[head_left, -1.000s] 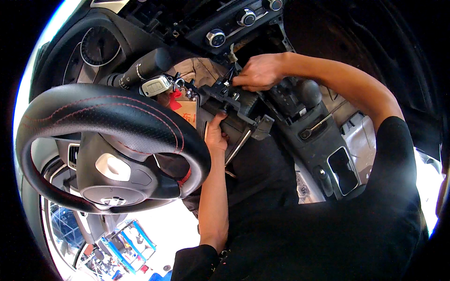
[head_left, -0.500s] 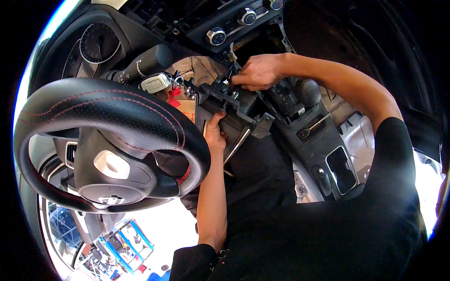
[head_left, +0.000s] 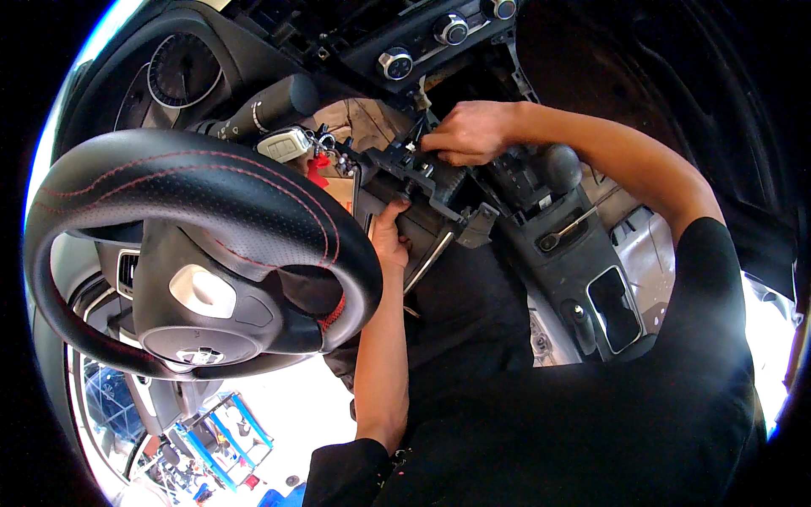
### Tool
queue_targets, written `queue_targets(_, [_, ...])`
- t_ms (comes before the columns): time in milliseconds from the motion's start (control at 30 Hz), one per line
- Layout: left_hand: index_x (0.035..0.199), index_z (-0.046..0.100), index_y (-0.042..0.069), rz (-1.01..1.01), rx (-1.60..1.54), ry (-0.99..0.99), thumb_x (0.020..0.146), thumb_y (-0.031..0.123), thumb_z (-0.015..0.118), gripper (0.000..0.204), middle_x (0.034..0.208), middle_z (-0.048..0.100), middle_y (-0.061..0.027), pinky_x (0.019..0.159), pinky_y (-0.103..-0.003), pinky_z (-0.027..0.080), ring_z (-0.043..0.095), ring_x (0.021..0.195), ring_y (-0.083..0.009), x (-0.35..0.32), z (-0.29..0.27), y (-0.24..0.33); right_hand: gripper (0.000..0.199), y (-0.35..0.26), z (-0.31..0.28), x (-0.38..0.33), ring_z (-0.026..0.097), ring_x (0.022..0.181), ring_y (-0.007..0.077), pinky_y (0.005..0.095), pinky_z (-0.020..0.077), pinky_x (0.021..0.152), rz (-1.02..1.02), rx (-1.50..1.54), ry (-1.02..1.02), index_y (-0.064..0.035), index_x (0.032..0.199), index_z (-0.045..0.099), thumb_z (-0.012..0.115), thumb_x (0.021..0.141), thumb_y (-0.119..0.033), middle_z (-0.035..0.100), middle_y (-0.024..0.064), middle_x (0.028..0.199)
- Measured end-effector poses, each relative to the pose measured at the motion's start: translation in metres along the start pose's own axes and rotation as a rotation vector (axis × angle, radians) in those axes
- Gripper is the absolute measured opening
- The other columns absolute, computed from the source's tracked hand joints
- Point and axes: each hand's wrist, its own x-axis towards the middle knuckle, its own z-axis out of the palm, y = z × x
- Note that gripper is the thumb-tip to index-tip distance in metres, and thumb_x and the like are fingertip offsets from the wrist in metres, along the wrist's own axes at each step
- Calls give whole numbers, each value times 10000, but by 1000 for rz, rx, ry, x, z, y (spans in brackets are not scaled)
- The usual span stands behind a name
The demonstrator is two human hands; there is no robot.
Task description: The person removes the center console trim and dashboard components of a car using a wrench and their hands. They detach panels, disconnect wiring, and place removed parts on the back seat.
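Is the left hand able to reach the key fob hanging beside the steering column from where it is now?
Probably yes. The left hand grips the black trim panel just below the key fob; only the steering wheel rim crowds the path.

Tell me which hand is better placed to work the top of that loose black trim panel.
Right, probably. The right hand already sits on the upper edge of the black trim panel, while the left hand props it from below beside the steering wheel.

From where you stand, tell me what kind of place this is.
Inside a car, at the driver's seat, likely during repair work: a steering wheel, a gear shifter, and a loose black trim panel held by the left hand and right hand.
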Motion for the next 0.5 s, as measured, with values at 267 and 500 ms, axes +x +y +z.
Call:
queue_targets(267, [1078,621,251,2,32,27,615,280,810,501,886,621,74,510,-242,300,531,669,-112,-12,12,6,277,6,5,-1,625,751,435,546,494,640,-30,-2,-31,-33,1153,469,537,955,-215,623,208,758])
queue_targets(500, [1094,626,216,8,10,17,632,262,807,499,917,616,41,578,-270,351,537,720,-144,-3,4,0,288,6,1,0,625,761,440,547,493,640,-20,-33,-66,-35,1173,458,535,962,-217,630,213,770])
